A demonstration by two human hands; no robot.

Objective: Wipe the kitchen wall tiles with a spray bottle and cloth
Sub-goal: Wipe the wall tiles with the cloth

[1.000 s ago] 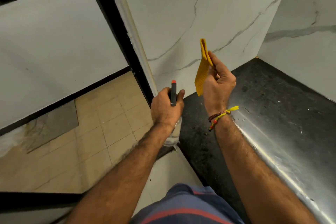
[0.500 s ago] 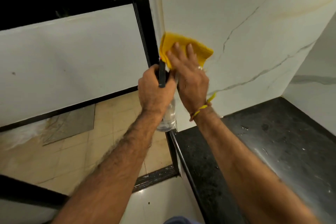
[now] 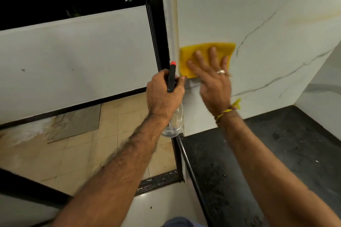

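The right hand (image 3: 212, 81) lies flat on the yellow cloth (image 3: 206, 57), with straight fingers pressing it against the white wall tiles (image 3: 258, 14). The cloth sits at the left edge of the tiled wall, just beside the dark window frame (image 3: 156, 24) and well above the black tabletop (image 3: 276, 153). The cloth looks soft, thin and light, so it should bend and slide with ease. A flat palm in the middle of it seems the best way to push it, since a loose corner could fold over. The left hand (image 3: 164, 96) has a tight grip round the neck of the spray bottle (image 3: 173, 116), just under its black head with the red tip. The bottle looks clear and hard, most likely plastic, and only a little water shows near the bottom, so it is probably light. It may be slippery if wet, so the neck is a good place to hold. The bottle hangs near the tiles, left of the cloth.
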